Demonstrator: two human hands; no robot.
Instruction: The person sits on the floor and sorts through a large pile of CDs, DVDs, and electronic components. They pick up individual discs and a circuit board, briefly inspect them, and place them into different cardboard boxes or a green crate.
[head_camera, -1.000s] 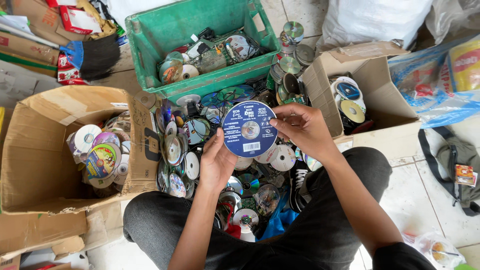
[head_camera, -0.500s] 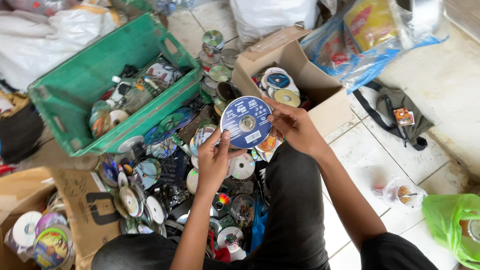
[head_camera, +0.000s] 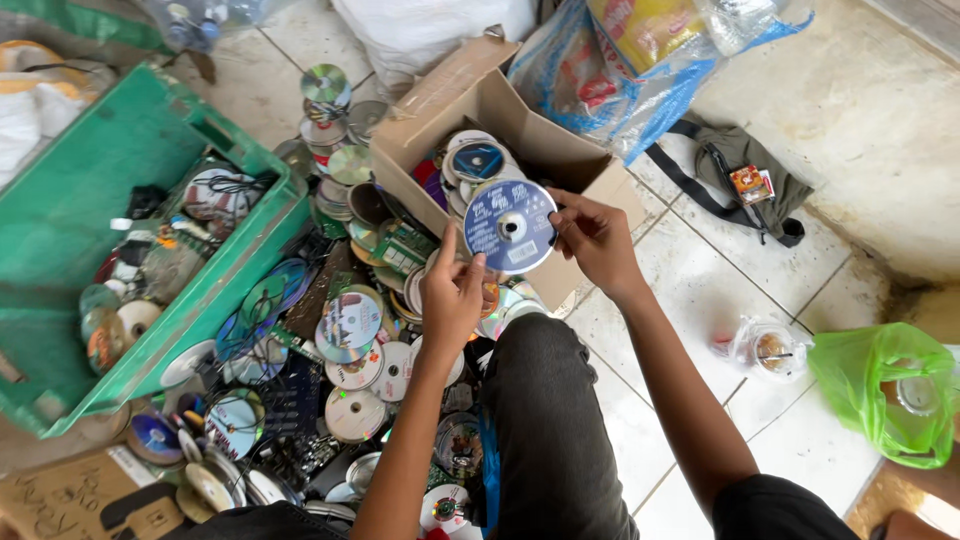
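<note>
Pale floor tiles (head_camera: 700, 330) lie under a spread of loose discs and boxes. Just above the middle of the frame a blue disc (head_camera: 511, 226) is held up flat toward the camera, over the near edge of a cardboard box (head_camera: 480, 95). Both hands pinch it by the rim: the left hand (head_camera: 452, 292) closes thumb and fingers on its lower left edge, and the right hand (head_camera: 597, 238) grips its right edge with the fingertips. The box behind it holds more discs, one dark blue near the top. Below the left hand, a pile of discs (head_camera: 345, 340) covers the floor across the lower left of the frame, beside the person's dark trouser leg (head_camera: 550, 420). A green crate (head_camera: 60, 180) fills the upper left, with cables and discs in its lower end. At upper right lie a blue plastic bag (head_camera: 640, 90) and a grey strap bag (head_camera: 745, 180); a green plastic bag (head_camera: 885, 385) sits at the right edge.
</note>
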